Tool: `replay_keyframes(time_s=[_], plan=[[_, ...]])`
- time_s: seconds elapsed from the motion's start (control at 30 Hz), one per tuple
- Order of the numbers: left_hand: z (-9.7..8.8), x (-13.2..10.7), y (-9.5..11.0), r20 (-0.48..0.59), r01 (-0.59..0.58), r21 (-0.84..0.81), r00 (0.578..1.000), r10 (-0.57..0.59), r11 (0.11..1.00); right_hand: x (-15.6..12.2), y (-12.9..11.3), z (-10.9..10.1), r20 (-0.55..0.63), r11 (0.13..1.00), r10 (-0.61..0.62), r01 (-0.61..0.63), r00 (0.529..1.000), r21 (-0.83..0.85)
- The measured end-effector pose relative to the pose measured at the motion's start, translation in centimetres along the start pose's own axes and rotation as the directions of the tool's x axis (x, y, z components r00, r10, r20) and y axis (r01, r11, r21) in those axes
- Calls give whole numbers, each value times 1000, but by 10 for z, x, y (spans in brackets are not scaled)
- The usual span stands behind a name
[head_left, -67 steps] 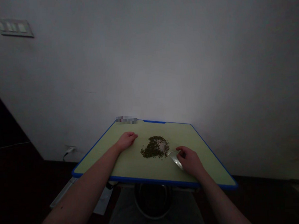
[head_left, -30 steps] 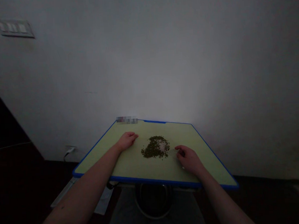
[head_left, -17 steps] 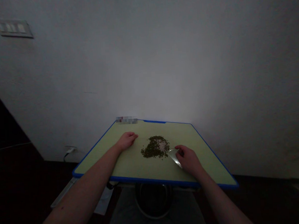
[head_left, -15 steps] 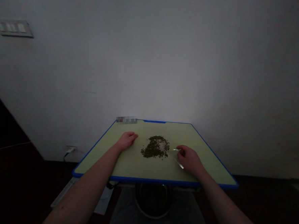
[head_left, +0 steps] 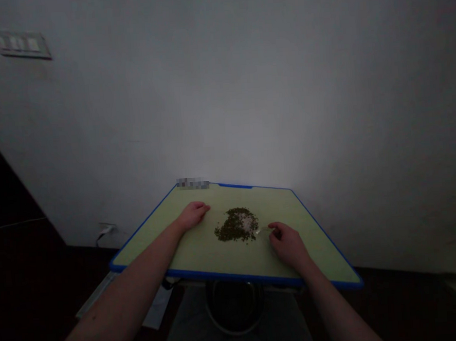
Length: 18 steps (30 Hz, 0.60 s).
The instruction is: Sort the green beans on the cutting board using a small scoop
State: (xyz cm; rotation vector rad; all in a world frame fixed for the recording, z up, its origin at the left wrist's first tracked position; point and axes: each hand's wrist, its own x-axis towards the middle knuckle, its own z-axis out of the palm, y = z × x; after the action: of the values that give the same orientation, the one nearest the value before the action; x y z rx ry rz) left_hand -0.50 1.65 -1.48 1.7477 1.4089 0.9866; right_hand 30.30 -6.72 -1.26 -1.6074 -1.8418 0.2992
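Note:
A loose pile of small green grains (head_left: 231, 228) lies on the pale folding table (head_left: 194, 255), with a whitish patch (head_left: 247, 222) at its right side. My right hand (head_left: 288, 243) is closed around a thin shiny utensil (head_left: 259, 231), whose tip reaches the pile's right edge. Its exact kind is too small and dim to tell. On the left, my left hand (head_left: 192, 215) rests on the tabletop with its fingers curled together, apart from the grains. Nothing shows in it.
A dark round bowl or pot (head_left: 236, 309) sits at my lap below the table's blue front edge (head_left: 234, 274). The wall (head_left: 247, 112) stands directly behind the table. A plug with a cord (head_left: 105, 231) is in a socket at the left. White sheets (head_left: 158, 309) lie low at the left.
The utensil in my right hand has turned, its shiny tip now at the pile's right edge; a shiny part that pointed toward me no longer shows. My left hand has hardly moved.

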Motion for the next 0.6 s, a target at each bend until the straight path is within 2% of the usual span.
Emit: replay_keyframes(time_s=[0.2, 0.6], plan=[[-1, -1, 1, 8, -17, 6, 1000, 17, 1000, 3, 9, -5, -34, 996, 55, -57, 998, -69], [0, -1, 1, 1, -1, 12, 1000, 1, 1000, 9, 4, -2, 11, 998, -12, 13, 1000, -56]])
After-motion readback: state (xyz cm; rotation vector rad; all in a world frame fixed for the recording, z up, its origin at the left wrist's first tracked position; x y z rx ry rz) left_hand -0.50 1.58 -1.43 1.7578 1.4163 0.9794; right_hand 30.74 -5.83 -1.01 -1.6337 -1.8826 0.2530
